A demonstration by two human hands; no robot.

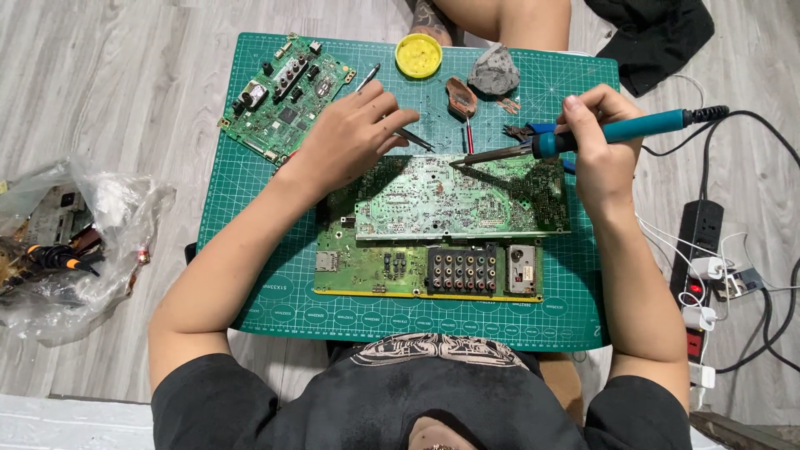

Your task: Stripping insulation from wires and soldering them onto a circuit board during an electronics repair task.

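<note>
My right hand (pixel 602 146) grips a teal-handled soldering iron (pixel 583 139), its tip touching the top edge of a green circuit board (pixel 458 200) lying solder side up. That board rests on a larger green board (pixel 375 267) with rows of round connectors. My left hand (pixel 350 137) is closed around metal tweezers (pixel 408 135), whose points rest near the upper board's top left edge. Both boards lie on a green cutting mat (pixel 250 250).
A third circuit board (pixel 285 96) lies at the mat's top left, near a yellow round tin (pixel 418 55), a grey lump (pixel 495 70) and a copper-coloured piece (pixel 460 97). A plastic bag of tools (pixel 67 242) sits left; a power strip (pixel 696 250) with cables right.
</note>
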